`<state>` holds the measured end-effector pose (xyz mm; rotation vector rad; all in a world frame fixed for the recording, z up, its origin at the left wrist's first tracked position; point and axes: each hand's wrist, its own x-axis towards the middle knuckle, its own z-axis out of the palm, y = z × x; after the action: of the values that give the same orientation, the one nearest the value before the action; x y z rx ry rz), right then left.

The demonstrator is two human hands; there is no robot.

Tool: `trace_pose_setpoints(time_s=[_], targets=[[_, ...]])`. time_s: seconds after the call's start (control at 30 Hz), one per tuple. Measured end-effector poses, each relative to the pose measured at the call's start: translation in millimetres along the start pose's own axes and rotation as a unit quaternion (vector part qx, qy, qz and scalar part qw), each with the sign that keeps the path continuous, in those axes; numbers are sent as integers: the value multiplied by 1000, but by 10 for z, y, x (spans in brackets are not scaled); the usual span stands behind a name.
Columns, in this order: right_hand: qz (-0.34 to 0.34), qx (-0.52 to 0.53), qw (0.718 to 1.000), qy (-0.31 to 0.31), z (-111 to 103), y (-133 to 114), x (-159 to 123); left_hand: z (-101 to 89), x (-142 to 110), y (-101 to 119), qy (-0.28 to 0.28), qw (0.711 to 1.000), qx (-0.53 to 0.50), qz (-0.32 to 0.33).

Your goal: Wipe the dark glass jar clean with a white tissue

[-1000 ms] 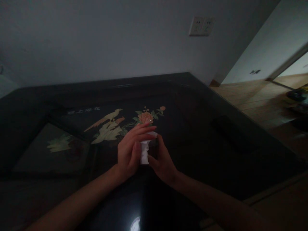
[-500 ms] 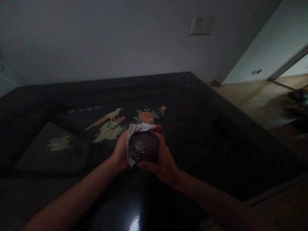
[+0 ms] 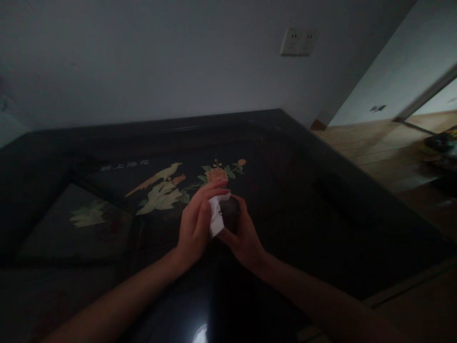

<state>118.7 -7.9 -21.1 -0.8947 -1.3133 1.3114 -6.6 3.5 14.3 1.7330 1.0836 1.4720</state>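
Observation:
A dark, round glass cup (image 3: 230, 212) is held over the glossy black surface, its flat round end partly covered. My right hand (image 3: 248, 240) wraps around its right side, thumb below and fingers behind. A folded white tissue (image 3: 215, 219) lies against the cup's left side. My left hand (image 3: 195, 221) presses this tissue onto the cup, its fingers bent over the top edge. Dim light leaves the cup's details hard to make out.
The black tabletop (image 3: 285, 267) bears a picture of a bird (image 3: 162, 176) and flowers (image 3: 216, 174). A dark oblong object (image 3: 339, 197) lies to the right. Behind stands a pale wall (image 3: 160, 62) with a double socket (image 3: 299, 42). Wooden floor (image 3: 360, 143) shows at the right.
My left hand has come up and over the cup's left side, bringing the tissue with it. The cup now sits slightly further right and its round end is less visible.

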Motion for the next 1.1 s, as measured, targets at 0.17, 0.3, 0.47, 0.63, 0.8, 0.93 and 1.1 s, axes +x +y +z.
trace_pose_setpoints(time_s=[0.17, 0.3, 0.47, 0.63, 0.8, 0.93, 1.1], targets=[[-10, -67, 998, -7, -19, -63, -24, -16, 133, 37, 7, 963, -139, -231], [-47, -87, 995, -18, -12, -92, -30, -18, 189, 47, 8, 916, -232, -328], [-44, -35, 998, -31, 4, -86, -14, -4, 158, 53, 12, 935, -205, -288], [-11, 21, 1000, -6, 25, -73, -16, 2, 26, 85, 36, 994, -51, -91], [4, 40, 999, 5, 42, -29, -24, -11, -45, 23, -4, 991, 77, 112], [0, -7, 1000, 8, 26, -18, -30, -1, -7, -25, 20, 1000, 3, 21], [-17, -44, 999, -7, 9, -89, -39, 8, 100, 4, 15, 977, -88, -192]])
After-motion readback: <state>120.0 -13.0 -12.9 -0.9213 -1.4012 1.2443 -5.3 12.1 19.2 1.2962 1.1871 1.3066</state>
